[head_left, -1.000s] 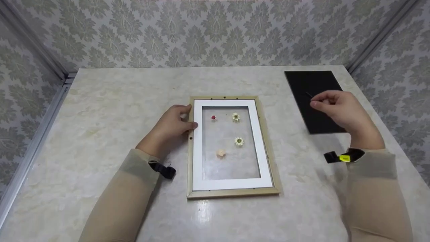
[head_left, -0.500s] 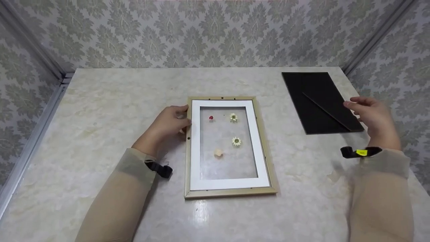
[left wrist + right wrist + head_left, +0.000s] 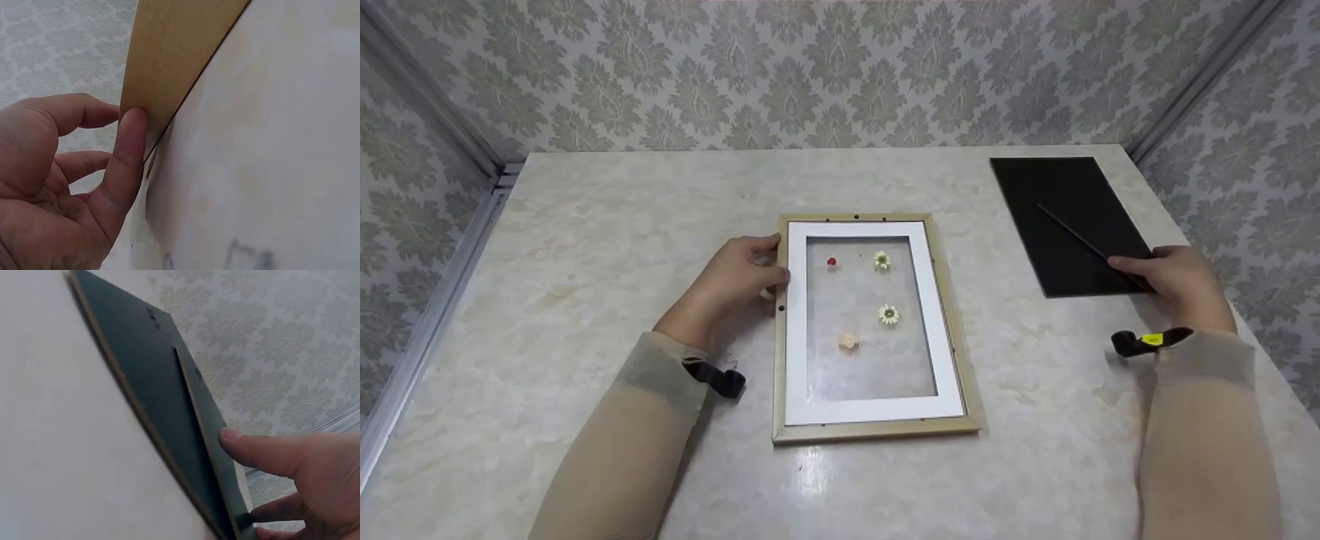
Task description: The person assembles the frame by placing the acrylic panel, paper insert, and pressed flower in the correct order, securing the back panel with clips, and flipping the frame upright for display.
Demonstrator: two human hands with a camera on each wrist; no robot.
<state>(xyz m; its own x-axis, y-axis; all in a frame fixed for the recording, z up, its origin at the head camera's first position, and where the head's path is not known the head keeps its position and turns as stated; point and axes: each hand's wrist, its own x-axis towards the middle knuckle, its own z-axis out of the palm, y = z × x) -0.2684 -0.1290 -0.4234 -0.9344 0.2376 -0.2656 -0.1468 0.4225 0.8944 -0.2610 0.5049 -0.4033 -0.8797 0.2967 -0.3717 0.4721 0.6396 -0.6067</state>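
A light wooden picture frame (image 3: 877,431) lies on the table with a white mat (image 3: 877,410) and a clear pane. My left hand (image 3: 727,281) holds its left side near the far end, thumb tip at the upper edge. In the left wrist view, fingertips (image 3: 132,126) meet the wooden side. On the pane are a small red flower (image 3: 831,262), two white daisy-like flowers (image 3: 889,314) and a peach-coloured one (image 3: 848,340). At right, my right hand (image 3: 1181,285) grips the near right corner of a black backing board (image 3: 1057,255), thumb above, fingers mostly hidden beyond the edge.
A narrow stand leg (image 3: 1076,230) runs diagonally across the backing board and rises off it in the right wrist view. Patterned walls (image 3: 840,75) border the marbled table (image 3: 660,195) at the back and sides. A black strap hangs at each wrist.
My right hand first moves right off the stand leg, then comes back down-left onto the backing board's corner. The left hand stays at the frame, its thumb drawn back slightly from the mat.
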